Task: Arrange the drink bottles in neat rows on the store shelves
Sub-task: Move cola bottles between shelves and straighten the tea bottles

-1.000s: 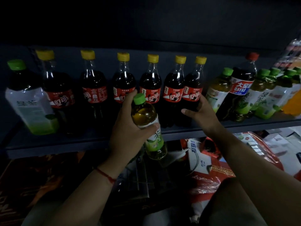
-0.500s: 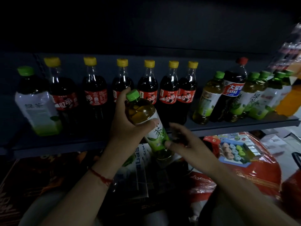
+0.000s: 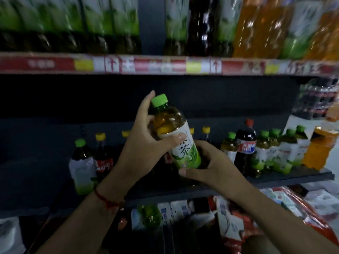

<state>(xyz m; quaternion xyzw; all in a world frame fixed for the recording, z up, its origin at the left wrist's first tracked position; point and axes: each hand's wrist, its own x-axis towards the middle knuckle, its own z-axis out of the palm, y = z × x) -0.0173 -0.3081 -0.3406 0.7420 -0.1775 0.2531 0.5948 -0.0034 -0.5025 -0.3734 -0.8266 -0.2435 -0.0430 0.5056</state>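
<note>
I have the green tea bottle (image 3: 176,136) in both hands at the middle of the frame, raised in front of the dark gap between the two shelves. My left hand (image 3: 145,143) wraps its upper half: the thumb presses across the top of the white label, and the fingers curl round the back of the shoulder, one fingertip showing beside the green cap (image 3: 160,100). My right hand (image 3: 211,165) cups the base from below and from the right, fingers folded round the far side, thumb lying under the bottom edge — so both hands are closed on it.

The bottle's long axis is tilted, cap toward the upper left of the frame, base toward the lower right. That tilt is what the next move turns on, I judge: the base must swing down before the bottle can stand.

The other green tea bottles (image 3: 264,149) stand in a cluster at the right of the lower shelf (image 3: 293,177), beside a red-capped cola bottle (image 3: 245,143) — rightward and below my hands, on the right hand's side. That hand seems the better one to carry it there.
</note>
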